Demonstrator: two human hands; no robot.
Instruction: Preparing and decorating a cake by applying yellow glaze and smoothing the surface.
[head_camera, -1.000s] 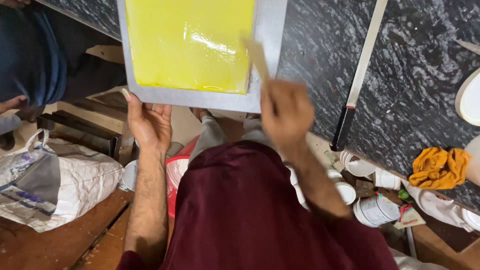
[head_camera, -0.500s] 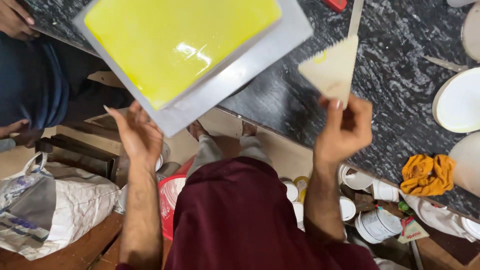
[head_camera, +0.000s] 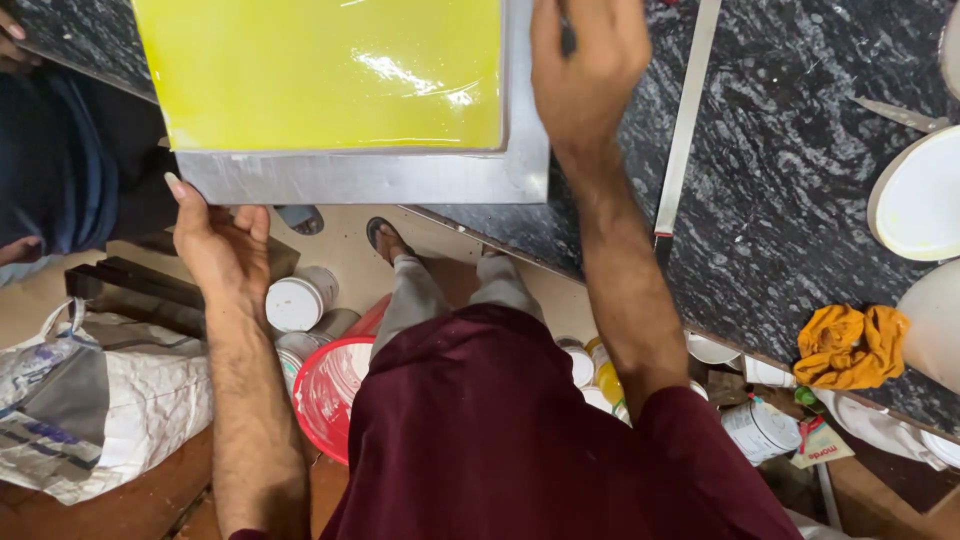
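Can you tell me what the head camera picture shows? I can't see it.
A person's left hand props the lower edge of a metal-framed screen coated glossy yellow, while the right hand rests on its right edge. It lies partly on a dark stone counter.
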